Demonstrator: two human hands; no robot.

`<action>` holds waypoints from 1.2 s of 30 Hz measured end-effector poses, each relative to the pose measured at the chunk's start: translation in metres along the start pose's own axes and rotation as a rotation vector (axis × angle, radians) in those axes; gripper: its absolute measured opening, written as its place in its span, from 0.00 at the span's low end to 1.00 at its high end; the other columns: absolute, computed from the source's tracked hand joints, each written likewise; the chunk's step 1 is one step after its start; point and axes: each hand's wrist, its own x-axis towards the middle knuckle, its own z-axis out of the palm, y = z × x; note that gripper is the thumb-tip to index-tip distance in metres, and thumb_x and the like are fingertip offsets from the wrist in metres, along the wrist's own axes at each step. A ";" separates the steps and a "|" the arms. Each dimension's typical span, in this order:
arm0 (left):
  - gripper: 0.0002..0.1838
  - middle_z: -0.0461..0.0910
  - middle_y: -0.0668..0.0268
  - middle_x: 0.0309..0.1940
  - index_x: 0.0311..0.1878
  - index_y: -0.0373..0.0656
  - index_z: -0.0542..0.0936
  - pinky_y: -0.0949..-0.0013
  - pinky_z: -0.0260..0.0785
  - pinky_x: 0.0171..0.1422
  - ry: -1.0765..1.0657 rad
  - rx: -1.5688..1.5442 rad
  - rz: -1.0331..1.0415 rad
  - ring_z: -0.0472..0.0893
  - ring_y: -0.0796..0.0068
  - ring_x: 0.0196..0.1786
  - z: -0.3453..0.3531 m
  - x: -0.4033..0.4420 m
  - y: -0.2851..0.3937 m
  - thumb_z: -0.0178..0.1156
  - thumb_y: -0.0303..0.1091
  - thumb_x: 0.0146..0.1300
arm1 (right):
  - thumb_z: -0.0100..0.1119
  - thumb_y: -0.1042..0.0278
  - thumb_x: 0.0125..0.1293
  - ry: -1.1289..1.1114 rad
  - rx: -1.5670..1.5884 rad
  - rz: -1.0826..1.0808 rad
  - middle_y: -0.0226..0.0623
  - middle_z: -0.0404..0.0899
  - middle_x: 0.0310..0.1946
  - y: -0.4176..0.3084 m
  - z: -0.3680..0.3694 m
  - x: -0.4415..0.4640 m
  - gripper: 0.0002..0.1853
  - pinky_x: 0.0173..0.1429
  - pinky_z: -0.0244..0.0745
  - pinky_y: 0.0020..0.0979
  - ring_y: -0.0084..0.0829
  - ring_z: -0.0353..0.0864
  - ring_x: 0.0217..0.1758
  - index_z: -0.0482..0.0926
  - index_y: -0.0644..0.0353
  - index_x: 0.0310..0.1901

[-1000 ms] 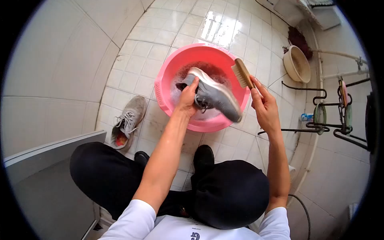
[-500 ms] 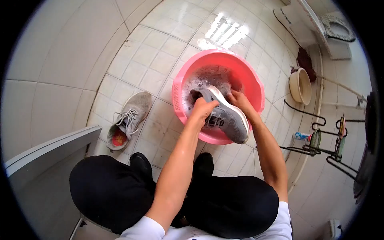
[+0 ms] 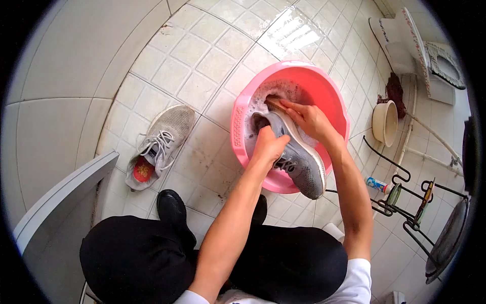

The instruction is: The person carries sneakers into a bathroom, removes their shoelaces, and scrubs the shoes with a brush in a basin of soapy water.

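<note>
My left hand grips a wet grey shoe by its opening, thumb over the laces. The shoe is tilted over the pink basin, its toe at the basin's near right rim. Closed around a wooden brush, my right hand is by the heel end of the shoe. The bristles are hidden. Foamy water lies in the basin beneath. A second grey shoe with white laces and a red insole rests on the tiles to the left.
A cream bowl stands at the right by a dark red mop head. Nearer are a black metal rack and a blue-white tube. A toilet is at the upper right, a grey panel at the lower left.
The brush, raised right of the basin at first, is now down at the shoe's heel with my right hand. The view has shifted, and the basin appears further right.
</note>
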 end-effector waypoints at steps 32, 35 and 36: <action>0.16 0.84 0.62 0.43 0.53 0.33 0.81 0.64 0.76 0.49 0.140 -0.143 -0.034 0.84 0.71 0.43 0.008 0.002 -0.013 0.61 0.21 0.59 | 0.53 0.59 0.77 -0.027 0.058 0.014 0.59 0.84 0.46 -0.013 -0.004 -0.013 0.20 0.54 0.79 0.42 0.56 0.85 0.50 0.79 0.51 0.66; 0.16 0.85 0.61 0.42 0.53 0.33 0.81 0.64 0.76 0.49 0.181 -0.100 0.009 0.84 0.71 0.43 0.013 -0.003 -0.012 0.61 0.21 0.60 | 0.53 0.58 0.77 -0.180 0.009 0.120 0.58 0.84 0.45 -0.033 -0.042 -0.071 0.20 0.54 0.79 0.42 0.56 0.85 0.50 0.79 0.50 0.66; 0.16 0.85 0.61 0.42 0.53 0.33 0.81 0.64 0.76 0.49 0.206 -0.044 0.022 0.83 0.71 0.43 0.014 -0.003 -0.013 0.61 0.21 0.60 | 0.53 0.58 0.77 -0.173 0.002 0.100 0.57 0.84 0.45 -0.035 -0.043 -0.071 0.20 0.54 0.79 0.42 0.55 0.85 0.49 0.79 0.50 0.66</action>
